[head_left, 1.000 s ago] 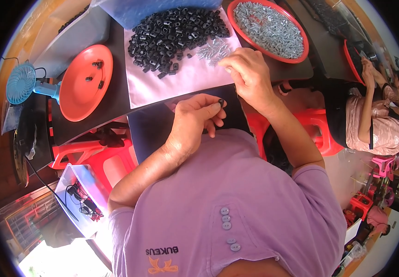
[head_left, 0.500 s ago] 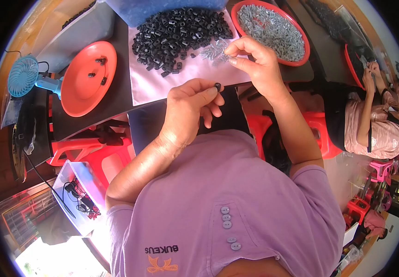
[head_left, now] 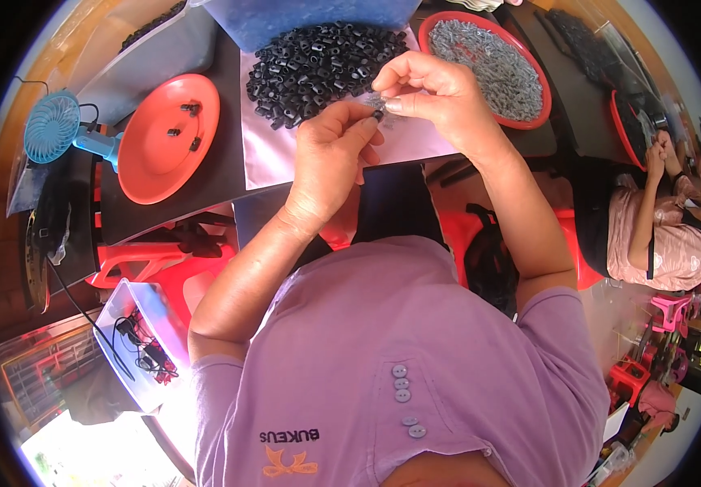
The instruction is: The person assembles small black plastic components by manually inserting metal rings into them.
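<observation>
My left hand (head_left: 324, 158) is closed, with thumb and forefinger pinching a small black plastic piece (head_left: 378, 115). Just right of it, my right hand (head_left: 440, 91) is closed in a pinch, its fingertips almost touching the black piece. It seems to hold a small silvery spring, mostly hidden by the fingers. Beyond both hands, a heap of hollow black plastic pieces (head_left: 310, 73) covers a pink cloth (head_left: 269, 158). A few loose springs lie on the cloth behind my fingertips, partly covered.
A red basin (head_left: 544, 93) full of silvery springs stands at the right. On the left, an orange-red plate (head_left: 152, 162) carries 3 black pieces, beside a blue fan (head_left: 52, 126). A blue bin (head_left: 245, 20) stands behind the heap. A co-worker (head_left: 659, 235) sits at the far right.
My right hand has come left from the loose springs to meet my left hand. The left hand has risen toward the heap, with the black piece still in it. The whole view has shifted slightly.
</observation>
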Tool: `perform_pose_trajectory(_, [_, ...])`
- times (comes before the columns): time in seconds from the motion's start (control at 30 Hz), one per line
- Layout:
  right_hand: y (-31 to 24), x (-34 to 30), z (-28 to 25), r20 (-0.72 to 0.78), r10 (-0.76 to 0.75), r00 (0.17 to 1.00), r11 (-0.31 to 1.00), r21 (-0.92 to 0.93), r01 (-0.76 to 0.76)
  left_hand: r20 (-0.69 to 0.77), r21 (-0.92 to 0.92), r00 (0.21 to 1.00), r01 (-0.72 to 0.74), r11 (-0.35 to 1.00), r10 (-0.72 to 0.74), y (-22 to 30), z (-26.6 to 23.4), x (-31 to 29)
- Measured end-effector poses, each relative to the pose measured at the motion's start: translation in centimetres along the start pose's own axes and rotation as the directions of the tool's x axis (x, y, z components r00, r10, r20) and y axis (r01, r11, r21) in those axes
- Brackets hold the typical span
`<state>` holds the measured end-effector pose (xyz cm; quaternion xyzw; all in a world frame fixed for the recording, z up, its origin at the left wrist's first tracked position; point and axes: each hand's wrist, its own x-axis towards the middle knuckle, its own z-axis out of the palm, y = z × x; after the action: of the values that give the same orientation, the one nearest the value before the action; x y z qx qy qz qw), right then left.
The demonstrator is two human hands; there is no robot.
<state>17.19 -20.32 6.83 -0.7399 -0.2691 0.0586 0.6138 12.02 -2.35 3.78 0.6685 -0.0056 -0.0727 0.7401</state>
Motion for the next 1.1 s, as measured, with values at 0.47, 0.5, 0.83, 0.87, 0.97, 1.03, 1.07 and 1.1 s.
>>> perform_pose_trajectory(0.47, [0.3, -0.1, 0.8, -0.055, -0.206, 0.977, 0.949, -0.253, 0.185, -0.004, -0.012, 1.0, 0.024, 1.0, -0.024, -0.1, -0.4, 0.3])
perform_pose_trajectory(0.5, [0.5, -0.2, 0.7, -0.097, -0.212, 0.973, 0.951, -0.248, 0.182, -0.003, -0.012, 1.0, 0.024, 1.0, -0.024, 0.0, -0.4, 0.3])
perform_pose_trajectory(0.83, [1.2, -0.2, 1.2, 0.014, -0.219, 0.976, 0.957, -0.193, 0.217, 0.019, 0.026, 1.0, 0.014, 1.0, -0.014, -0.2, -0.3, 0.5])
perform_pose_trajectory(0.87, [1.4, -0.2, 1.2, 0.014, -0.221, 0.975, 0.957, -0.192, 0.219, 0.02, 0.027, 1.0, 0.023, 0.999, -0.024, -0.2, -0.4, 0.5])
perform_pose_trajectory(0.97, [1.5, -0.4, 1.2, -0.07, -0.059, 0.996, 0.994, -0.096, 0.052, 0.009, 0.028, 0.999, 0.04, 0.999, -0.04, 0.0, -0.4, 0.5])
perform_pose_trajectory(1.03, [1.0, -0.5, 1.3, -0.05, -0.129, 0.99, 0.983, -0.135, 0.121, 0.009, 0.021, 1.0, 0.029, 0.999, -0.029, -0.1, -0.3, 0.5])
perform_pose_trajectory(1.07, [0.9, -0.5, 1.3, -0.05, -0.128, 0.991, 0.984, -0.134, 0.12, 0.009, 0.014, 1.0, 0.018, 1.0, -0.018, -0.2, -0.3, 0.4])
perform_pose_trajectory(1.1, [0.9, -0.5, 1.3, -0.003, -0.207, 0.978, 0.966, -0.162, 0.204, 0.008, 0.014, 1.0, 0.019, 1.0, -0.019, -0.1, -0.4, 0.4])
